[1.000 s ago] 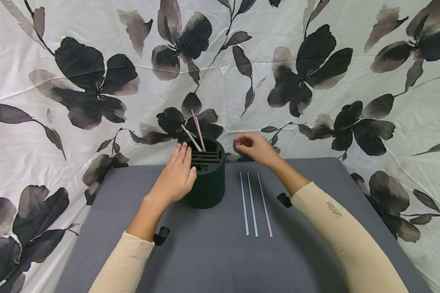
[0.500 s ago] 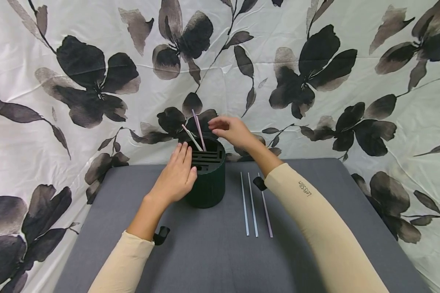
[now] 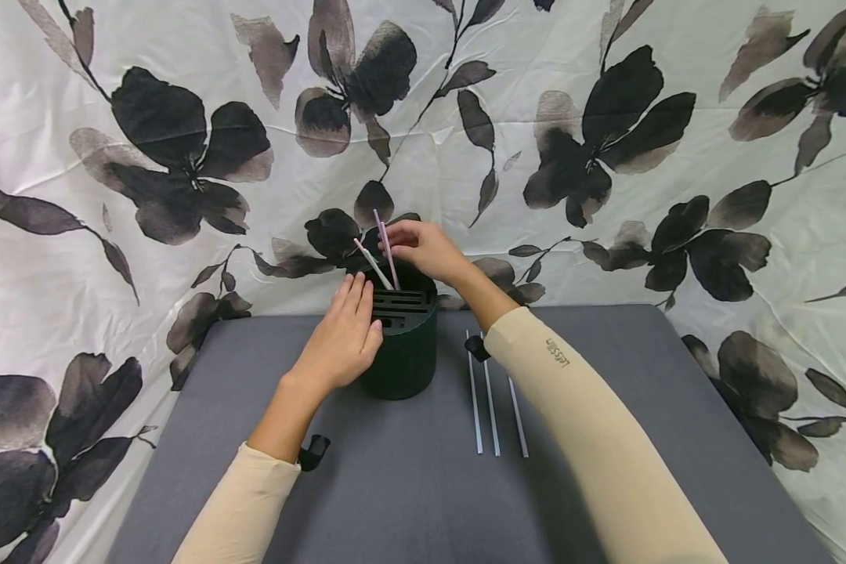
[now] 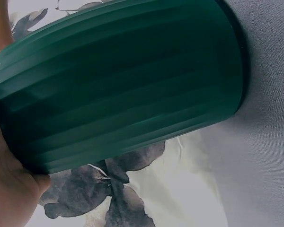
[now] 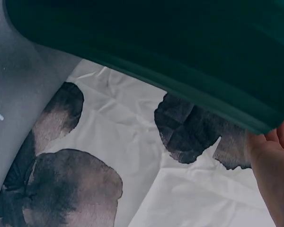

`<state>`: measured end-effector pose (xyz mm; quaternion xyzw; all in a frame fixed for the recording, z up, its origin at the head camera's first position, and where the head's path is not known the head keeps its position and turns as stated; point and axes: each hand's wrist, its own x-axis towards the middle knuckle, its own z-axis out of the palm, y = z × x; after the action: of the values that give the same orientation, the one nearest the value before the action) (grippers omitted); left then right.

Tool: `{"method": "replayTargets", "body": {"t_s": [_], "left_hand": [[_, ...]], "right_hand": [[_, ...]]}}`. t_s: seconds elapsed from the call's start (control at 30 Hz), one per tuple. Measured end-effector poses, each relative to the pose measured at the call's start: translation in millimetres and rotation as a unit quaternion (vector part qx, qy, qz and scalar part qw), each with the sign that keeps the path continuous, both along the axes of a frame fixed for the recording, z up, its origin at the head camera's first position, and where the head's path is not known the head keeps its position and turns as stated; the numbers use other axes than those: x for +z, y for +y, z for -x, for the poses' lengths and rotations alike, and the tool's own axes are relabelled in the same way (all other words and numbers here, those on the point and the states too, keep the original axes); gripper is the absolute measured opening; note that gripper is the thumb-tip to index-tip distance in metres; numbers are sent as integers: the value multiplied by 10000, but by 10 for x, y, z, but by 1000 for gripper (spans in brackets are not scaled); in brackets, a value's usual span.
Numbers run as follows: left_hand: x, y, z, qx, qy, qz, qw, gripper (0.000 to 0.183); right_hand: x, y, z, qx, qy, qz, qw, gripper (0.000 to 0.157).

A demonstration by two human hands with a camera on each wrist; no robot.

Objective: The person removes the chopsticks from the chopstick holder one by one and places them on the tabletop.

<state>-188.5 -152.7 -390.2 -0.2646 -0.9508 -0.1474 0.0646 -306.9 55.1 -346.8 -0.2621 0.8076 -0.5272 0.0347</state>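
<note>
A dark green round holder [image 3: 400, 368] with a slotted top and a deeper rear opening stands on the table. My left hand [image 3: 338, 333] rests along its left rim, fingers straight and together; in the left wrist view the thumb [image 4: 38, 183] lies at its side. Upright in the rear opening lean thin, straw-like sticks: a whitish one [image 3: 375, 264] with a pink tip and pinkish-purple ones [image 3: 388, 254]. My right hand [image 3: 430, 249] is at the purple sticks, fingers bent with fingertips overlapping them; I cannot tell whether it pinches them.
Three more thin sticks lie side by side right of the holder: two pale blue, such as the left one [image 3: 475, 407], and one light purple [image 3: 518, 423]. My right forearm passes over their far ends. A floral cloth [image 3: 465, 157] hangs behind the grey table [image 3: 409, 486].
My right hand has moved left, from right of the holder to the purple sticks above its rear opening. The left hand stays on the rim.
</note>
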Motion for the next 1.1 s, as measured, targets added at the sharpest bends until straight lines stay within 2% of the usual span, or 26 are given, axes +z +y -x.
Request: {"method": "replayTargets", "body": {"t_s": [0.23,0.47,0.73,0.87,1.1], "left_hand": [[12,-3,-6,-42,114,-9,9999,66],[2,-10,-19,-62,64,-30,10000,66],[17,-17,-44,-83,96,-71,9999,67],[25,-26,-49,-92,41,-55,9999,67],[44,-59,-48,-82,-9,8,10000,66]], "right_hand": [[-38,-23,-7,-96,31,185,9998,28],[-70,-46,-46,-794,266,-204,9963,22],[-81,-54,-84,-962,319,-214,9946,20],[-69,-34,-122,-1021,213,-26,9945,19],[1,31,-200,-1047,-175,646,9922,18]]}}
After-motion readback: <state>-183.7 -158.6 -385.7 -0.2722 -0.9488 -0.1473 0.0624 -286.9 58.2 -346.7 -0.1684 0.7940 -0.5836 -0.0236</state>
